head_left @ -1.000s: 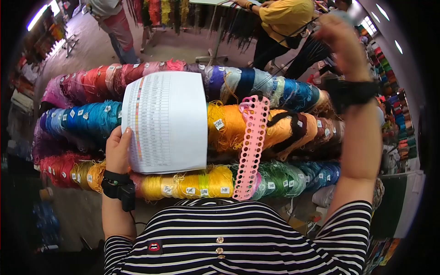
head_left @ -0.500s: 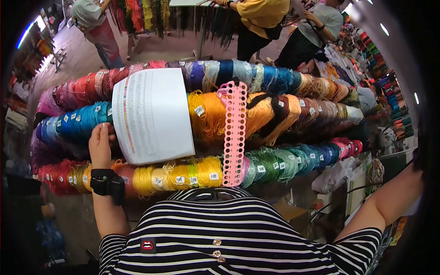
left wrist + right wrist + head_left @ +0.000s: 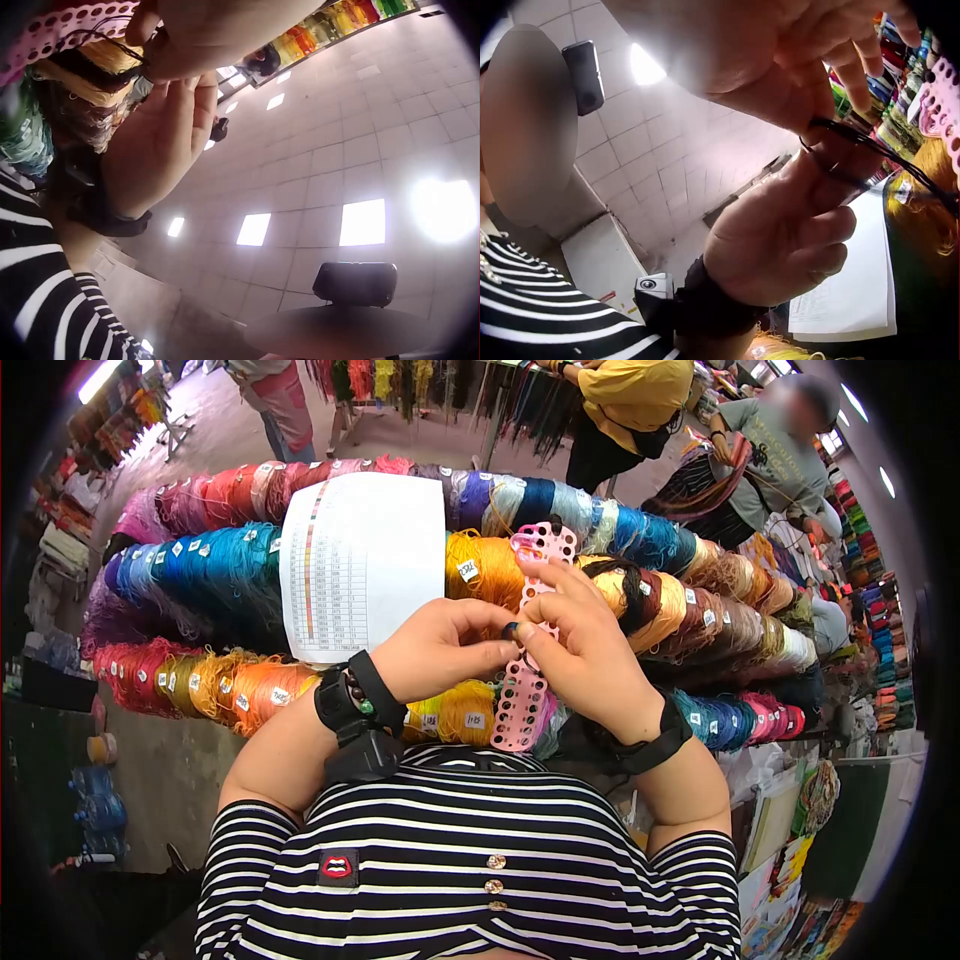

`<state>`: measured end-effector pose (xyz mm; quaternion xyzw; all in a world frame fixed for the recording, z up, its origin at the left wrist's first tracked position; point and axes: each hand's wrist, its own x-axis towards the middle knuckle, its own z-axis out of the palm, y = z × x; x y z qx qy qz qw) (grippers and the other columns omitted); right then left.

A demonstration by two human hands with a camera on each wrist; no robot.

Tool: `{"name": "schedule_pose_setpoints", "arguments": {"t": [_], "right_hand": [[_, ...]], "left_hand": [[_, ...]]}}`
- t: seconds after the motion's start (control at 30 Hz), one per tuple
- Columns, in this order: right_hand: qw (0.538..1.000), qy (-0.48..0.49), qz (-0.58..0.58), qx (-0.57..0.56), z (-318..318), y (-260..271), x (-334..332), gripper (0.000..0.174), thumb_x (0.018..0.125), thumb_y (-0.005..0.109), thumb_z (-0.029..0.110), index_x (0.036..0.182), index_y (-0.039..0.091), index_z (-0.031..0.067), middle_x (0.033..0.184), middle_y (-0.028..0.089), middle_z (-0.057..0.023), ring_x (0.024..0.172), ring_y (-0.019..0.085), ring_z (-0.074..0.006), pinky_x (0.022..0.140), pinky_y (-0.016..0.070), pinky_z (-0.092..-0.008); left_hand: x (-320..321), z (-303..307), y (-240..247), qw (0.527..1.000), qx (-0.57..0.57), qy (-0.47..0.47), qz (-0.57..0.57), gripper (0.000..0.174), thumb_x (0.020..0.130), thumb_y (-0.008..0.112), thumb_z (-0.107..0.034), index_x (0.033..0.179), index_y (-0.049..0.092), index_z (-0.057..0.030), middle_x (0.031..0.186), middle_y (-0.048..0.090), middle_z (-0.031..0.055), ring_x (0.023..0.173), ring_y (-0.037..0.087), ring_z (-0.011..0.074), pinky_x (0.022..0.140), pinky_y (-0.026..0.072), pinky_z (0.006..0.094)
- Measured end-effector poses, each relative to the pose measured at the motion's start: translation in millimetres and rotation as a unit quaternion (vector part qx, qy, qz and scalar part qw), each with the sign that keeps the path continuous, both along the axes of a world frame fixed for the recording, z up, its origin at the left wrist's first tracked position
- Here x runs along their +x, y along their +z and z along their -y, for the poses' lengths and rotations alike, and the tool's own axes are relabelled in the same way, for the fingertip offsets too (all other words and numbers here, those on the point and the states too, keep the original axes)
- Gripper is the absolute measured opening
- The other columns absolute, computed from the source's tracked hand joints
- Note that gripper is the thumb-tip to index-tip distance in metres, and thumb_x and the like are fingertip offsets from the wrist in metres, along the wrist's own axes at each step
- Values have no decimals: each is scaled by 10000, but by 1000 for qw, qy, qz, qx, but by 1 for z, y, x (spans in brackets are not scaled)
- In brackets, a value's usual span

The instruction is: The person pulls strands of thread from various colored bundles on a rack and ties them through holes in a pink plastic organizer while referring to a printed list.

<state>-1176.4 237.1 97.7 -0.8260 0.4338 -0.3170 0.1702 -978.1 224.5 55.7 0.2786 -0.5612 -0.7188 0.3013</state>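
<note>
Over the pink perforated strip [image 3: 520, 710], my two hands meet fingertip to fingertip. The left hand [image 3: 430, 650] comes in from the left and pinches a dark strand of black thread [image 3: 904, 161] between thumb and index finger. From the other side the right hand [image 3: 590, 655] pinches the same thread, its outer fingers spread over the strip. A loop of the thread shows between the hands in the right wrist view, and loose strands run toward the strip [image 3: 60, 41] in the left wrist view. The strip lies across rows of thread skeins, partly hidden by the fingers.
A printed sheet [image 3: 375, 570] with a table of numbers lies on the skeins left of the strip. Labelled skeins [image 3: 210, 575] in many colours fill three rows. Beyond them stand several people, one in a yellow top [image 3: 635, 395]. Water bottles [image 3: 98, 805] stand at lower left.
My right hand has come in from the far right to the strip, bringing black thread. The left hand has moved from the sheet's left edge to meet it.
</note>
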Motion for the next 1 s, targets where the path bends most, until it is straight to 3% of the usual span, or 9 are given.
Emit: {"name": "schedule_pose_setpoints", "arguments": {"t": [0.1, 0.13, 0.23, 0.33, 0.53, 0.67, 0.7, 0.83, 1.0], "right_hand": [[971, 15, 82, 224, 3, 0, -12, 113, 863, 563, 132, 858, 602, 27, 938, 626, -123, 919, 592, -294, 853, 457, -389], [938, -2, 134, 319, 1, -4, -13, 128, 901, 540, 133, 863, 598, 26, 752, 576, -32, 700, 563, -151, 689, 472, -294], [827, 48, 286, 482, 2, -6, -17, 156, 928, 543, 150, 853, 597, 25, 736, 551, 16, 660, 519, -71, 638, 448, -232], [808, 29, 323, 492, 3, -7, -21, 157, 938, 557, 165, 891, 599, 21, 767, 565, 36, 671, 512, -51, 632, 432, -204], [879, 27, 241, 410, 3, -21, -35, 173, 935, 580, 186, 992, 591, 23, 826, 591, 13, 764, 557, -76, 718, 457, -227], [690, 172, 566, 417, 7, -15, -33, 156, 956, 544, 199, 973, 567, 47, 905, 612, -54, 909, 572, -153, 881, 430, -313], [674, 165, 598, 401, 12, -14, -35, 144, 959, 543, 198, 958, 557, 55, 862, 601, -35, 827, 574, -135, 811, 458, -284], [870, -64, 373, 316, 39, -14, -41, 187, 921, 610, 173, 976, 619, -6, 841, 621, 8, 745, 557, -55, 652, 448, -196], [934, -114, 204, 269, 62, -63, -39, 163, 897, 621, 146, 880, 661, -11, 703, 601, 22, 604, 519, -40, 563, 436, -200]], "left_hand": [[2, 6, 0, 998, 16, 5, 66, 259, 924, 614, -156, 1139, 615, -11, 881, 650, -2, 750, 552, 48, 689, 459, 203], [0, 4, 5, 998, 9, 13, 62, 217, 944, 586, -182, 1077, 633, -17, 831, 642, 1, 726, 548, 54, 661, 452, 198], [-3, 8, -4, 999, 34, 17, 13, 186, 958, 561, -187, 1008, 640, -26, 783, 620, -6, 690, 538, 57, 628, 442, 195], [0, 11, -3, 999, 21, 37, 34, 172, 963, 550, -182, 972, 636, -33, 744, 596, -16, 661, 533, 56, 607, 429, 187], [-1, 14, -14, 994, 3, 101, 41, 178, 957, 563, -193, 995, 641, -37, 727, 596, -21, 633, 536, 54, 590, 416, 175], [-15, 18, -13, 993, 37, -22, 112, 188, 935, 589, -190, 1062, 645, -64, 841, 647, -8, 723, 579, 52, 618, 433, 184], [-19, 22, -17, 995, -1, 12, 102, 192, 937, 583, -194, 1070, 642, -68, 864, 649, -6, 748, 586, 54, 626, 435, 187], [-35, 53, -13, 986, -6, 112, 122, 242, 960, 532, -264, 1109, 604, -88, 995, 644, -3, 850, 622, 72, 650, 446, 205], [-43, 67, -10, 979, 75, 136, 133, 220, 957, 526, -275, 1082, 578, -102, 1040, 642, 8, 855, 632, 85, 635, 450, 212]]}}
